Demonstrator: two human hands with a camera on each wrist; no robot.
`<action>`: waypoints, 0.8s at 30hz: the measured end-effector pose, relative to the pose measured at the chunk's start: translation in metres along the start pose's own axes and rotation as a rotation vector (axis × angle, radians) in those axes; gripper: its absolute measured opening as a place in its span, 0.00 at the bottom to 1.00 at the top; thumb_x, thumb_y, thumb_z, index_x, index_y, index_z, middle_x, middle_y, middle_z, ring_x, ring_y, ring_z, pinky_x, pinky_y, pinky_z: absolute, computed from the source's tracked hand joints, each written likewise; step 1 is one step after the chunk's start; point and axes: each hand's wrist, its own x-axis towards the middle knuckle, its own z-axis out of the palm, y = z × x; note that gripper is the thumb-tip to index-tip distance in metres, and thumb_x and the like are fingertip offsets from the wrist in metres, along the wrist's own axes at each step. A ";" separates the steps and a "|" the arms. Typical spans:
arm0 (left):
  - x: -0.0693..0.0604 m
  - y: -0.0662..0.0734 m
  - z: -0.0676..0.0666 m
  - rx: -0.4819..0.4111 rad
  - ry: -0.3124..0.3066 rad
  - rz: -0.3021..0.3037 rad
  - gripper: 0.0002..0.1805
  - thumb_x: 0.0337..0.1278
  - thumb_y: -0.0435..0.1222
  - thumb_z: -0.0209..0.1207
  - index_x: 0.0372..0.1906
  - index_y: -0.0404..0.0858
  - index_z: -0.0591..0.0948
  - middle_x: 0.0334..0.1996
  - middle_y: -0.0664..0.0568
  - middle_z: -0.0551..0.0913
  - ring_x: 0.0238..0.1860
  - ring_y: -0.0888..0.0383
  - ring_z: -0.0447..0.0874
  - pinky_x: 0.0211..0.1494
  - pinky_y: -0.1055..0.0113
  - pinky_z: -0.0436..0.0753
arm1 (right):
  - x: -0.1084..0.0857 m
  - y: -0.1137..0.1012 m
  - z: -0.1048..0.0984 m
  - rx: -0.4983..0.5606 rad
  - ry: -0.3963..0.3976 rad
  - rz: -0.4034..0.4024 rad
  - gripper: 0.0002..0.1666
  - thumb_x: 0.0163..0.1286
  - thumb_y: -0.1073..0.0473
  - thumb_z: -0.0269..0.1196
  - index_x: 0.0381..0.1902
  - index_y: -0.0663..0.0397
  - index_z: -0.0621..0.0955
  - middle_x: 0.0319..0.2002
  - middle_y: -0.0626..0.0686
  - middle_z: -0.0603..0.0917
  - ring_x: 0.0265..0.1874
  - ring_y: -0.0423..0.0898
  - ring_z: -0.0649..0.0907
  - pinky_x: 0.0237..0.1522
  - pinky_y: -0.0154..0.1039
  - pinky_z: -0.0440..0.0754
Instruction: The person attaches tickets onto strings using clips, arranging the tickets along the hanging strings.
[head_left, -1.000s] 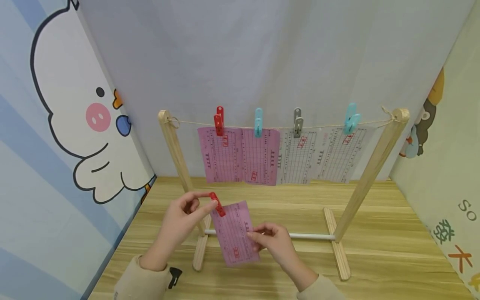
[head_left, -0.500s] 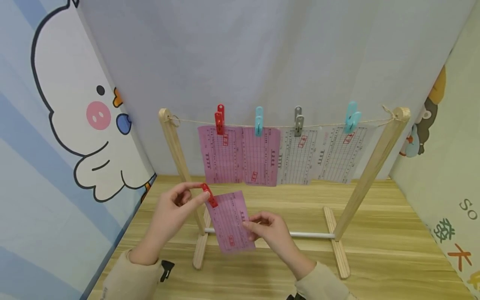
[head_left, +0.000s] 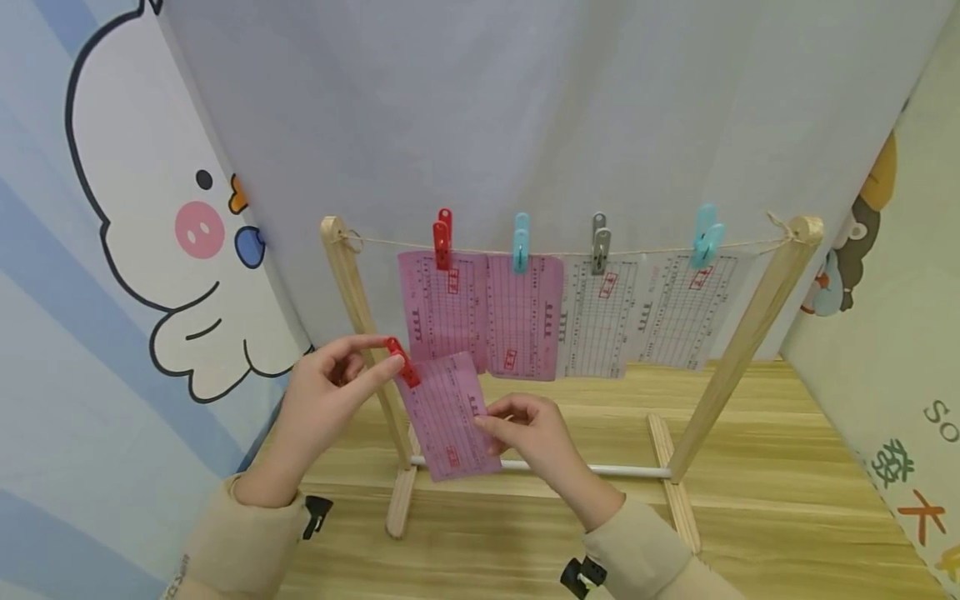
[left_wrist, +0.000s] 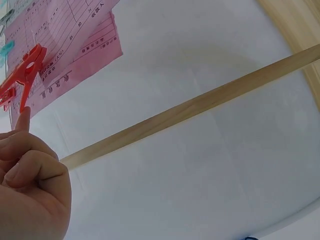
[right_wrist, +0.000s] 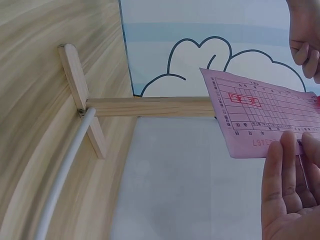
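Observation:
My left hand (head_left: 325,398) pinches a red clothespin (head_left: 403,362) between thumb and index finger. The clothespin sits at the upper left corner of a pink printed slip (head_left: 450,417) with a red stamp. My right hand (head_left: 534,433) pinches the slip's right edge. The slip is tilted and held in the air, overlapping the lower part of a hanging pink slip (head_left: 442,308) in the head view. In the left wrist view, the red clothespin (left_wrist: 31,70) has its handles toward my fingertip. The right wrist view shows the stamped end of the slip (right_wrist: 250,117) above my right fingers.
A twine line (head_left: 652,252) runs between two wooden posts (head_left: 738,358). From it hang pink and white slips (head_left: 600,317), held by red, light blue (head_left: 521,243) and grey clothespins (head_left: 600,246). A white rod (head_left: 615,471) joins the stand's feet above the wood-grain table (head_left: 555,542).
Both hands have moved up and to the left, carrying the pink slip and red clothespin toward the hanging slips. The grips look the same.

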 end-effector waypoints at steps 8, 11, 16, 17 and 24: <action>0.012 0.010 -0.017 0.064 0.026 0.068 0.16 0.62 0.42 0.66 0.51 0.39 0.84 0.20 0.55 0.61 0.18 0.64 0.53 0.19 0.66 0.60 | 0.008 -0.013 0.003 -0.024 -0.011 -0.044 0.13 0.65 0.63 0.67 0.39 0.71 0.82 0.26 0.45 0.85 0.21 0.38 0.83 0.33 0.38 0.86; 0.017 0.015 -0.023 0.096 0.041 0.095 0.15 0.61 0.42 0.67 0.50 0.40 0.84 0.20 0.55 0.61 0.18 0.63 0.52 0.19 0.65 0.59 | 0.011 -0.019 0.004 -0.028 -0.016 -0.067 0.12 0.66 0.63 0.67 0.39 0.70 0.82 0.26 0.46 0.85 0.21 0.38 0.83 0.33 0.39 0.86; 0.025 0.025 -0.032 0.138 0.057 0.122 0.16 0.59 0.42 0.68 0.50 0.41 0.85 0.21 0.54 0.61 0.18 0.62 0.52 0.20 0.65 0.59 | 0.017 -0.030 0.007 -0.006 -0.022 -0.082 0.12 0.66 0.63 0.67 0.39 0.71 0.83 0.26 0.47 0.85 0.20 0.39 0.84 0.35 0.40 0.86; 0.027 0.027 -0.033 0.145 0.056 0.124 0.16 0.59 0.43 0.68 0.50 0.42 0.85 0.21 0.54 0.61 0.18 0.62 0.52 0.20 0.65 0.59 | 0.018 -0.032 0.008 -0.001 -0.021 -0.083 0.11 0.66 0.63 0.67 0.40 0.70 0.83 0.27 0.47 0.86 0.20 0.39 0.84 0.35 0.40 0.86; 0.037 0.040 -0.041 0.171 0.043 0.149 0.17 0.60 0.44 0.67 0.52 0.42 0.84 0.21 0.54 0.61 0.17 0.61 0.51 0.19 0.64 0.59 | 0.025 -0.046 0.013 0.009 -0.015 -0.114 0.10 0.67 0.63 0.66 0.40 0.67 0.84 0.28 0.48 0.87 0.21 0.40 0.85 0.37 0.40 0.86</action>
